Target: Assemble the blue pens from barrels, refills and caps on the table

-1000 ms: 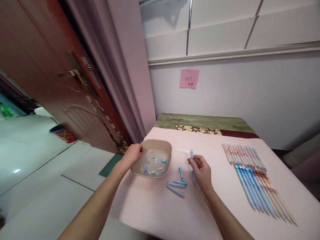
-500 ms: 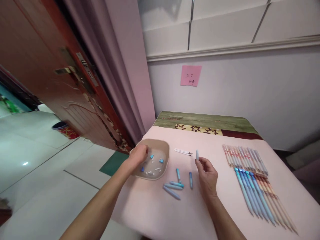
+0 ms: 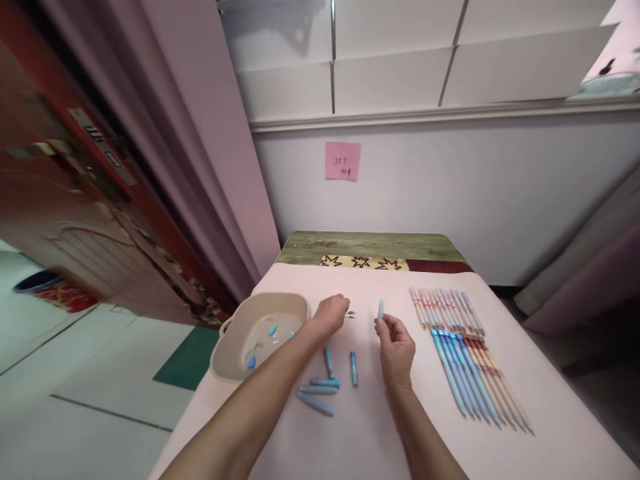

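Note:
Between the thumb and fingers of my right hand (image 3: pixel 397 347) stands a light blue pen barrel (image 3: pixel 381 308), upright above the table. My left hand (image 3: pixel 330 315) has its fingers curled over the thin white pen refills (image 3: pixel 352 314); only their dark tips show, and what the fingers pinch is hidden. Below the hands lie blue pen parts: a short darker one (image 3: pixel 354 369), a teal one (image 3: pixel 329 363) and several light blue barrels (image 3: pixel 316 403). To the left, a beige basin (image 3: pixel 235 333) holds blue caps (image 3: pixel 273 330) and small white bits, partly covered by my left forearm.
On the right side of the table (image 3: pixel 500 333) lie rows of pens, with blue pens (image 3: pixel 460 380), brown-beige pens (image 3: pixel 500 387) and pale pens (image 3: pixel 445 310) behind. A pink note (image 3: pixel 343 161) is stuck on the wall. A door (image 3: pixel 100 220) and curtain (image 3: pixel 200 167) stand left.
My left hand has come out of the basin and moved right to the white refills. My right hand still holds the barrel upright. The view has turned to the right.

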